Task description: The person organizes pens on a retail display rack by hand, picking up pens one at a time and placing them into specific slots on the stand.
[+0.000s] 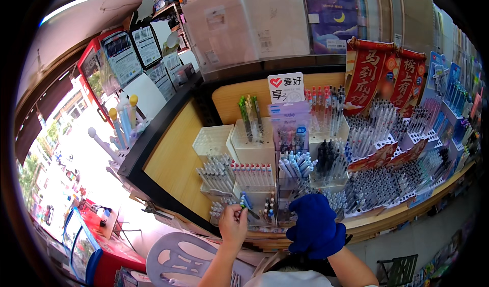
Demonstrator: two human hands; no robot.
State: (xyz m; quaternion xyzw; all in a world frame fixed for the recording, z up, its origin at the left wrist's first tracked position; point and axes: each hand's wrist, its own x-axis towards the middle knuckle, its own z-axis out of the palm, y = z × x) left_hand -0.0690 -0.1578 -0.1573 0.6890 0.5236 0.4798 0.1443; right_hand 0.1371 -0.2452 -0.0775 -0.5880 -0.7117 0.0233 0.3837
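My left hand (233, 226), bare, pinches a slim dark pen (250, 211) with a green part at the fingertips, over the front edge of the pen display. To its right, my right hand (316, 226) is bundled in blue fabric (313, 210), a glove or cloth; its fingers and what they may hold are hidden. A dark tip pokes out beside that wrist. Before my hands stand white holders with red-topped pens (252, 172), grey-white pens (217, 176) and light-blue pens (296, 164). A purple plastic pack (290, 122) rises behind the light-blue ones.
More racks packed with pens (382, 184) spread to the right, below red hanging banners (368, 77). A black-edged shelf side (160, 134) bounds the left. A grey plastic chair (179, 260) stands at the lower left, and a dark folding stool (401, 270) at the lower right.
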